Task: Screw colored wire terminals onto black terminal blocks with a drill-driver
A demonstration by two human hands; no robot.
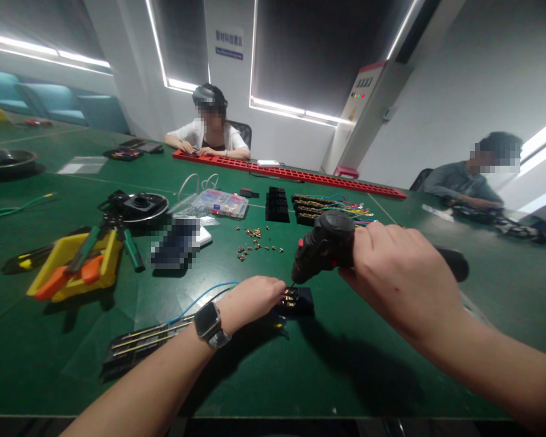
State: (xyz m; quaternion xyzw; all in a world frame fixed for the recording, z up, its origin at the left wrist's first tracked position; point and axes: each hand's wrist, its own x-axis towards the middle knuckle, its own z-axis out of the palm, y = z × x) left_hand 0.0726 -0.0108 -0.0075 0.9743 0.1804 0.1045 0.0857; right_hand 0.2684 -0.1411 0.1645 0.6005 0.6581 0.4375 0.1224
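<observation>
My right hand is wrapped round the grip of a black cordless drill. The drill's bit points down at a small black plastic block with brass contacts, by my left fingertips; whether it touches cannot be seen clearly. My left hand, wearing a watch, has its fingers pinched together at the block's left end. What they pinch is hidden. Under my left forearm lies a long black strip housing with brass bars. A blue wire runs from it behind my left hand.
Loose brass screws lie beyond the block. Behind them are black covers, wired strips and a compartment box. Left are a phone and a yellow bin with pliers. Two people sit beyond, one behind a red rack.
</observation>
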